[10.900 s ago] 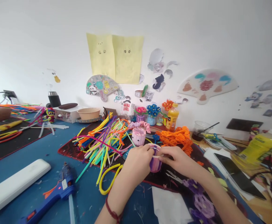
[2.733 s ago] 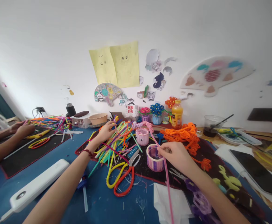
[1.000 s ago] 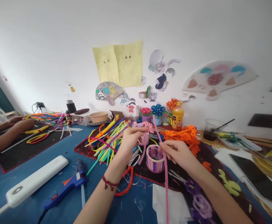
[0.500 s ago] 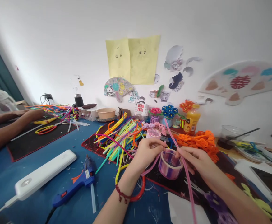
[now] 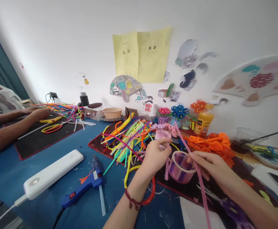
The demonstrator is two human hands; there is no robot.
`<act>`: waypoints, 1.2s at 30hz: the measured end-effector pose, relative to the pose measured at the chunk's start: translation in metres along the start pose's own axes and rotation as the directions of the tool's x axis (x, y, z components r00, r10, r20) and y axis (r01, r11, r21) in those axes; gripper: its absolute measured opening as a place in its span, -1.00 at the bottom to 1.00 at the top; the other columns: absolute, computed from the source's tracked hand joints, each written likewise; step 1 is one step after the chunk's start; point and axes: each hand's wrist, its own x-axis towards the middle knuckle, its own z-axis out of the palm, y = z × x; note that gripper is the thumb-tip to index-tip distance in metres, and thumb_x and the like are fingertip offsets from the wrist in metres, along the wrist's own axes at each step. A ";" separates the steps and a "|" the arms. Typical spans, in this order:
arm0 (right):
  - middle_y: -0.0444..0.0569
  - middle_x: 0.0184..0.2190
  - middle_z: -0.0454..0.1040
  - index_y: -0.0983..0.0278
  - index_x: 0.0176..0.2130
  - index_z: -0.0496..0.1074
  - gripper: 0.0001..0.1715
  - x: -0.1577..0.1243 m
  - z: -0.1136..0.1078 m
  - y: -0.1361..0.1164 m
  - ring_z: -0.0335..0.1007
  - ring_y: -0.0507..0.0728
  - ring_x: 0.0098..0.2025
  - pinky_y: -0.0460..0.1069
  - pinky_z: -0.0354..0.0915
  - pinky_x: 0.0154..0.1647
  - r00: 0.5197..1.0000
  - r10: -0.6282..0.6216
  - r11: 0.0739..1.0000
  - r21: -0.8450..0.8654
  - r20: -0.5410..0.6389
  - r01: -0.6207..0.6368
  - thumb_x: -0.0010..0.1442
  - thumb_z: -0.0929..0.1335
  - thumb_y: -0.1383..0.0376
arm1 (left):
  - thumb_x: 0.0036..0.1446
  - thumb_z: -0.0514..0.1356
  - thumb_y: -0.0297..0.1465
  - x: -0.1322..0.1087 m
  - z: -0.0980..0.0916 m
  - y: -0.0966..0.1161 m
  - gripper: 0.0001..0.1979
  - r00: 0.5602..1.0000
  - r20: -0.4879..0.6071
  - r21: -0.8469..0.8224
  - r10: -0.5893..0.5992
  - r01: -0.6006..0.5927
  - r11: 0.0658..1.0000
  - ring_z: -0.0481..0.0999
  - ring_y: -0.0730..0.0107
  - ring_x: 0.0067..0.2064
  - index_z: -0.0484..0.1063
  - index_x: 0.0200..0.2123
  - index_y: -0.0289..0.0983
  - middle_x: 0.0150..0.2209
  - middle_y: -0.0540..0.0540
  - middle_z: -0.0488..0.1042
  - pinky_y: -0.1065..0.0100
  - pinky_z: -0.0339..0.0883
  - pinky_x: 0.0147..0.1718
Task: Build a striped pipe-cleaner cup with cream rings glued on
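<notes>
A small round pot [image 5: 182, 176], striped pink and purple with a pale rim, stands on the dark mat in front of me. My right hand [image 5: 206, 162] pinches a long pink pipe cleaner [image 5: 202, 184], which slants down past the pot's right side. Some of that hand's fingers reach over the pot's rim and appear to steady it. Just left of the pot, my left hand [image 5: 156, 155] is closed on a shorter pinkish-purple pipe cleaner [image 5: 166, 168] that hangs straight down. Its far fingers are partly hidden.
Loose coloured pipe cleaners [image 5: 126, 140] lie heaped at left. A blue glue gun [image 5: 88, 184] and a white power strip [image 5: 54, 173] rest on the blue table. Scissors [image 5: 207, 192] lie by my right forearm. Another person's hands [image 5: 37, 113] work at far left. An orange drink bottle [image 5: 204, 121] stands behind.
My left hand has drawn slightly away from the pot, and its pipe cleaner has swung from a leftward slant to hanging down. The whole view has shifted, so things appear further right.
</notes>
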 end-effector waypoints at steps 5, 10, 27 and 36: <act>-0.22 -0.72 0.19 0.28 -0.48 0.44 -0.41 0.002 -0.001 -0.001 0.02 -0.04 -0.68 -0.09 -0.09 -0.61 1.000 0.003 1.000 0.026 0.028 -0.003 0.08 0.37 -0.19 | 0.11 0.11 -0.54 0.007 -0.016 0.003 -0.57 0.988 -0.144 0.300 0.058 -0.012 0.954 0.58 0.34 -0.44 0.48 0.04 -0.20 -0.24 -0.12 0.60 0.35 0.41 -0.38; -0.21 -0.72 0.20 0.30 -0.44 0.48 -0.42 0.001 -0.002 -0.003 0.03 -0.04 -0.68 -0.09 -0.08 -0.61 0.999 -0.012 1.000 0.005 0.052 0.011 0.16 0.33 -0.15 | 0.07 -0.02 -0.68 0.015 -0.050 0.000 -0.33 0.888 -0.407 0.637 0.214 0.109 0.763 0.38 -0.18 0.15 0.20 0.29 -0.30 0.20 -0.38 0.34 -0.07 0.27 0.05; -0.27 -0.76 0.09 0.31 -0.49 0.45 -0.37 -0.003 0.001 -0.017 -0.01 -0.04 -0.69 -0.09 -0.08 -0.59 0.996 -0.052 0.999 -0.010 0.067 0.053 0.11 0.31 -0.19 | 0.16 0.16 -0.44 0.021 -0.054 -0.028 -0.46 0.942 -0.272 0.947 0.196 0.226 0.227 0.33 -0.03 0.18 0.25 0.22 -0.28 0.18 -0.28 0.37 0.00 0.23 0.10; -0.24 -0.72 0.17 0.33 -0.46 0.45 -0.41 0.000 0.001 -0.014 0.02 -0.06 -0.70 -0.11 -0.08 -0.63 0.996 -0.070 0.997 0.044 0.057 0.068 0.12 0.33 -0.15 | 0.16 0.11 -0.51 0.020 -0.052 -0.031 -0.53 0.952 -0.260 0.959 0.164 0.234 0.162 0.37 -0.03 0.15 0.30 0.17 -0.32 0.13 -0.30 0.41 0.03 0.24 0.05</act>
